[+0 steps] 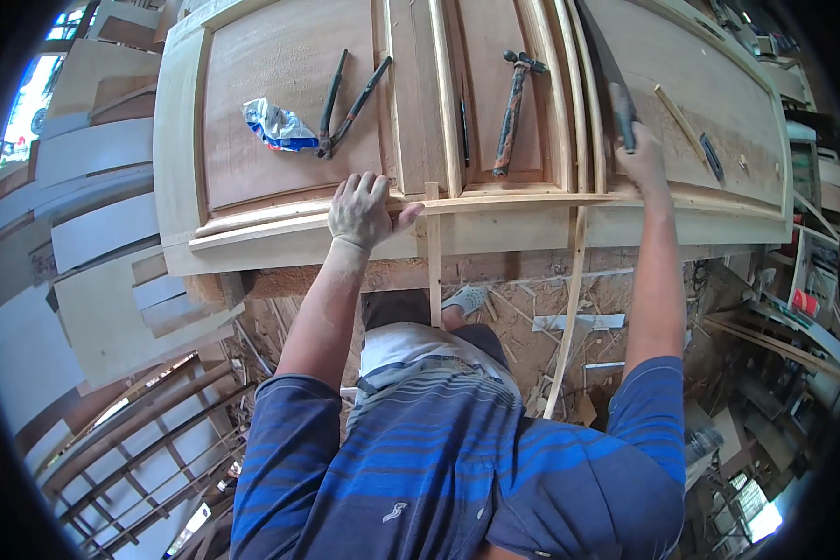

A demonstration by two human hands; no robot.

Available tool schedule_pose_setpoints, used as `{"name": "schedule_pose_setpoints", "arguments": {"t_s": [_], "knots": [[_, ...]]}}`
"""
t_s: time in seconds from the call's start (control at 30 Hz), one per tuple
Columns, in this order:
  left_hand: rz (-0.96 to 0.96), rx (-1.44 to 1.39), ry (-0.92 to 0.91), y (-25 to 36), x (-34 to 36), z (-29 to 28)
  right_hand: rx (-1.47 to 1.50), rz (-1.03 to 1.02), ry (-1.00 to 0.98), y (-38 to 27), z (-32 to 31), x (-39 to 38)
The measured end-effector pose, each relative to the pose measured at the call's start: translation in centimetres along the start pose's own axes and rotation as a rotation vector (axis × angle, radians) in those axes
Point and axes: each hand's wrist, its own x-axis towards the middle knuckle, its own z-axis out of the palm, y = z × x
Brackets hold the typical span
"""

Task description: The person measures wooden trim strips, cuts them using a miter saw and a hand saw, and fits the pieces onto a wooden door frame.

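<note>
My left hand [362,210] grips a long thin pale wooden strip [504,203] lying across the near edge of a panelled wooden door [252,201]; its thumb rests along the strip. My right hand [642,161] is closed on the handle of a handsaw [625,117], whose long dark blade stretches away from me beside several lengthwise strips [592,103]. Two narrow sticks [572,271] hang down past the door's near edge. On the door lie pincers [336,117], a hammer [513,112] and a crumpled white-and-blue packet [280,131].
A short stick [681,121] and a small dark tool [712,159] lie on the right panel. Stacked boards [103,243] fill the left side, with a metal grille [140,467] lower down. My sandalled foot [467,299] is among wood scraps below; timber and clutter [775,345] stand at right.
</note>
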Motion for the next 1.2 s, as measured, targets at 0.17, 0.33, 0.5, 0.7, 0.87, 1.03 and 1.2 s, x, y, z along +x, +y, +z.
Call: {"name": "schedule_pose_setpoints", "arguments": {"t_s": [0.17,0.33,0.5,0.7,0.87,1.03,1.2], "knots": [[-0.001,0.024,-0.012,-0.2,-0.8,-0.4,0.631,0.452,0.328,-8.5,-6.9,-5.5],[0.007,0.007,-0.045,0.0,-0.5,0.0,1.169,0.322,0.497,-19.4,-6.7,-16.3],[0.031,0.028,-0.055,-0.2,-0.6,-0.4,1.104,0.503,0.292,-30.3,-3.2,-25.7],[0.044,0.047,-0.048,-1.3,-1.0,-0.6,1.01,0.532,0.202,-39.0,-3.0,-30.2],[0.046,0.042,-0.022,-1.6,-1.3,0.1,1.013,0.583,0.226,-42.4,-2.9,-31.5],[0.061,0.034,0.008,-1.7,-1.1,0.4,0.923,0.596,0.236,-43.9,-1.6,-33.4],[0.048,0.061,-0.006,-1.8,-1.4,0.4,0.887,0.626,0.198,-44.4,-0.8,-34.9]]}}
